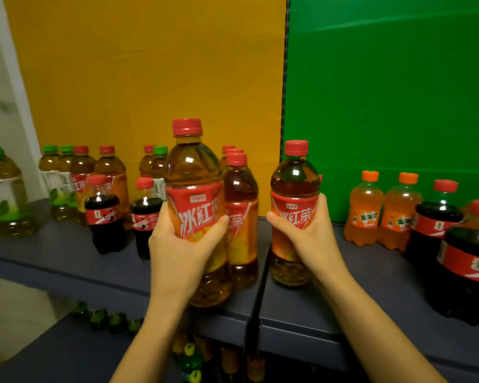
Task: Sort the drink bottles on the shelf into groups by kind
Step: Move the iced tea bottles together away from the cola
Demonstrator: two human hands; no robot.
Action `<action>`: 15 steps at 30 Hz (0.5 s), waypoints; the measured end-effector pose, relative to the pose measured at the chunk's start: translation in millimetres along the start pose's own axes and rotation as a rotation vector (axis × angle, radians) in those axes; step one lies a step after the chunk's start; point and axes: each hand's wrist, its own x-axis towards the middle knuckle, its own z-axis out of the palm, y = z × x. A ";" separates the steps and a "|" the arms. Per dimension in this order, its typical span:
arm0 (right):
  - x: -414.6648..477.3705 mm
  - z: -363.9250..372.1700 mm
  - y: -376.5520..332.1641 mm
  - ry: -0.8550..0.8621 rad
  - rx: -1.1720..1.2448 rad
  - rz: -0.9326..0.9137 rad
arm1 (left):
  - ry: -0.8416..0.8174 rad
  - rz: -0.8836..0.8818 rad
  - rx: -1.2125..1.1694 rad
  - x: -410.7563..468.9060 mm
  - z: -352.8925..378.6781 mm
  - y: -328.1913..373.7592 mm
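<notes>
Both hands are busy! The left hand (183,244) wraps around a red tea bottle (194,189) dead centre. The right hand (313,236) grips a second tea bottle (295,189) at three o'clock of it. Both are upright over the shelf (67,261); whether their bases touch it I cannot tell. Just behind and between them stands a third tea bottle (241,217). The danger, I'd say: swing either bottle inward and it clips that one over. Cola bottles (105,217) wait at nine o'clock and orange sodas (365,214) at three, so a wide forearm could bowl them down. The left bottle's base also sits near the front edge; set down short, it drops.
</notes>
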 end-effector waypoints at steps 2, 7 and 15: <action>4.6 14.9 5.2 0.042 0.014 0.012 | 0.000 0.011 0.037 15.8 -13.0 -16.7; 13.0 37.6 17.7 0.105 -0.020 0.059 | -0.086 -0.030 0.067 43.7 -26.9 -58.4; 18.3 49.3 23.4 0.140 -0.091 0.112 | -0.215 -0.090 -0.065 57.1 -18.4 -84.0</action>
